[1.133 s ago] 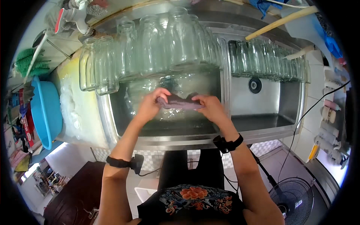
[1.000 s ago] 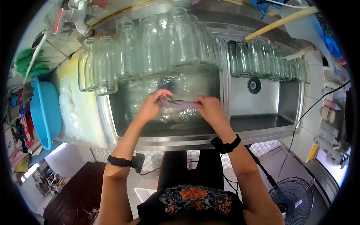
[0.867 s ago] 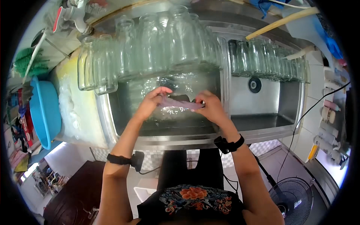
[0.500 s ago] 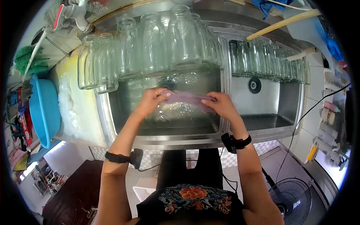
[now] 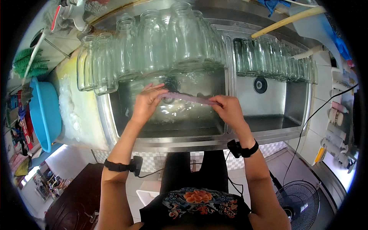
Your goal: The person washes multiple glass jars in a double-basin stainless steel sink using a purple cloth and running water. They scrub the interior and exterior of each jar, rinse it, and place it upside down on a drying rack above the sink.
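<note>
A mauve cloth (image 5: pixel 188 98) is stretched in a narrow band between my hands, over the water in the left sink basin (image 5: pixel 172 130). My left hand (image 5: pixel 148 99) pinches its left end, with some fingers lifted off it. At the other end my right hand (image 5: pixel 227 108) grips the cloth with curled fingers. Just beyond my hands stand several clear glass bottles (image 5: pixel 154 48), upright along the back of the basin. Two more glass bottles (image 5: pixel 104 63) stand at the basin's left edge.
The right sink basin (image 5: pixel 264 107) has a drain and a row of smaller-looking glass bottles (image 5: pixel 262 57) along its back. A blue tub (image 5: pixel 44 115) is at the far left. A yellow tube (image 5: pixel 289 22) slants over the right basin. A fan (image 5: pixel 298 203) stands on the floor, lower right.
The cloth has gone from a wider spread to a thin, taut band. My left hand has moved slightly left and raised some fingers. My right hand has shifted slightly right.
</note>
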Tool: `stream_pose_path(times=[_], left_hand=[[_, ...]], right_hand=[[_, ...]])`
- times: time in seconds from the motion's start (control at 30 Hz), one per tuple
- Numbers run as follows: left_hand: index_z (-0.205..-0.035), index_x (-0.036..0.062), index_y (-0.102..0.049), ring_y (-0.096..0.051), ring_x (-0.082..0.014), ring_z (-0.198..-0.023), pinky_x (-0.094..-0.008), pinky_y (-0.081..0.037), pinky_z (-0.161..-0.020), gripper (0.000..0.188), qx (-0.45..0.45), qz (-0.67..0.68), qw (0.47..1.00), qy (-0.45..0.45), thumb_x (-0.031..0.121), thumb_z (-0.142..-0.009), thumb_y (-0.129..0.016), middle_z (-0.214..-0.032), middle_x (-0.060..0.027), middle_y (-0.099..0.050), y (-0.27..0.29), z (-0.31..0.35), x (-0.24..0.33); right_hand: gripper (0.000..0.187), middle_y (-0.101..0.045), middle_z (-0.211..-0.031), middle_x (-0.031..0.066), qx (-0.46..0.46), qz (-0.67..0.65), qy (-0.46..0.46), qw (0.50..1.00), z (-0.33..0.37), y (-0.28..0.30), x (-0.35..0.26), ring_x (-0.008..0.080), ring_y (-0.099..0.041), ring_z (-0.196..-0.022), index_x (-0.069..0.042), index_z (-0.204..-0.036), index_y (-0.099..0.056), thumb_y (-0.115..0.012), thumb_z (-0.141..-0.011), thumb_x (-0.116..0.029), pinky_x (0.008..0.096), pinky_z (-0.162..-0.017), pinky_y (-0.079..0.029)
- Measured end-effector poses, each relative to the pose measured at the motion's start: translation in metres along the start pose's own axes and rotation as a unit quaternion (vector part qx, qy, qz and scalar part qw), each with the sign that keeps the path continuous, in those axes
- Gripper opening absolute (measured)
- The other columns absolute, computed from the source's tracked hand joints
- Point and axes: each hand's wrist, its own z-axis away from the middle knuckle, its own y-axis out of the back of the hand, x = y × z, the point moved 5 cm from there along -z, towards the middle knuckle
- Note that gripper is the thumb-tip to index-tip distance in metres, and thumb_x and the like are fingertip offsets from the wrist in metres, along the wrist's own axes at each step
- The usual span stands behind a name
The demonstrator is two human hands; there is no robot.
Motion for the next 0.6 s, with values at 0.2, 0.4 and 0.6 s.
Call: stream_pose_path(times=[0.2,0.4,0.6], left_hand=[[-0.118,0.0071,-0.059,-0.06,-0.0238,-0.113,-0.0331,-0.042,-0.099,0.037,-0.032,0.241,0.958,0.156,-0.007,-0.084,-0.053,-0.112,-0.0118,-0.066,-0.006,0.005,0.011],[-0.119,0.0118,-0.057,-0.059,-0.014,-0.091,-0.0265,-0.046,-0.082,0.023,-0.046,0.279,0.935,0.215,0.016,-0.097,-0.051,-0.099,-0.0005,-0.064,-0.018,0.006,-0.016],[-0.109,0.0118,-0.058,-0.057,-0.0081,-0.088,-0.0269,-0.047,-0.076,0.015,0.033,0.525,0.744,0.412,0.021,-0.097,-0.054,-0.096,0.0023,-0.06,-0.063,0.01,-0.054]], right_hand=[[0.02,-0.053,-0.067,0.0046,0.016,-0.064,-0.05,0.997,0.002,0.003,-0.005,0.0137,-0.05,-0.064,-0.003,-0.095,-0.067,-0.073,-0.077,-0.01,0.0278,-0.06,-0.042],[0.034,-0.061,-0.086,0.0047,-0.075,-0.139,-0.07,0.985,-0.002,-0.011,0.017,0.014,-0.058,-0.081,-0.004,-0.109,-0.064,-0.072,-0.082,-0.023,0.0272,-0.073,-0.045],[0.042,-0.062,-0.109,0.0064,-0.064,-0.372,-0.203,0.903,-0.009,-0.027,0.019,0.0126,-0.057,-0.098,0.004,-0.117,-0.058,-0.065,-0.09,-0.028,0.0253,-0.085,-0.044]])
